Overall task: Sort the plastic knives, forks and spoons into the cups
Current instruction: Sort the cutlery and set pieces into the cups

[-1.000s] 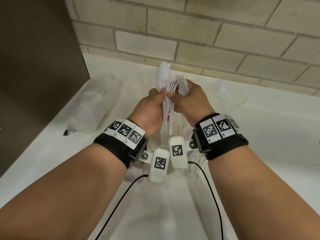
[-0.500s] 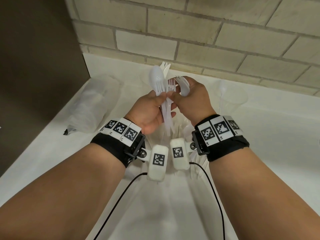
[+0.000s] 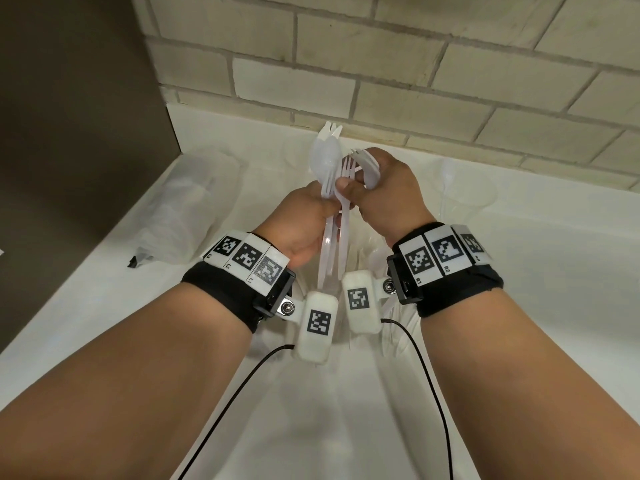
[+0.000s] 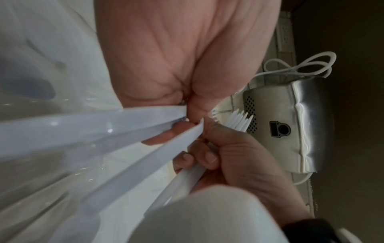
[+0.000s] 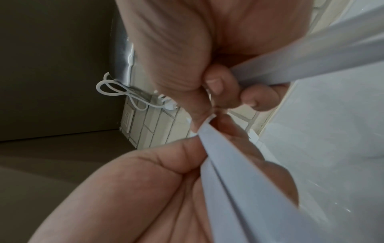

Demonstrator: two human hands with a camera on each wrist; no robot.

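Observation:
Both hands are raised together over the white counter (image 3: 519,306), each gripping white plastic cutlery. My left hand (image 3: 311,216) holds a bundle upright, with a spoon (image 3: 325,157) and fork tines (image 3: 330,128) sticking up. Curled round several forks (image 3: 369,164), my right hand (image 3: 391,195) also presses its thumb on one fork (image 3: 346,171) between the two hands. The long handles (image 4: 104,125) fan out below the left palm, and the right hand's handle (image 5: 311,49) crosses its palm. A clear cup (image 3: 464,199) stands to the right; another (image 3: 294,150) shows faintly behind the hands.
A clear bag of stacked cups (image 3: 187,209) lies at the left by a dark panel (image 3: 69,133). More loose cutlery (image 3: 377,258) lies on the counter under my wrists. The brick wall (image 3: 381,64) closes the back. A steel appliance (image 4: 290,123) and a white cable (image 4: 301,65) show beyond.
The left hand's bundle has tilted and spread, so fork tines now show above the spoon. My right thumb has slid onto the middle fork. Both hands stay close together.

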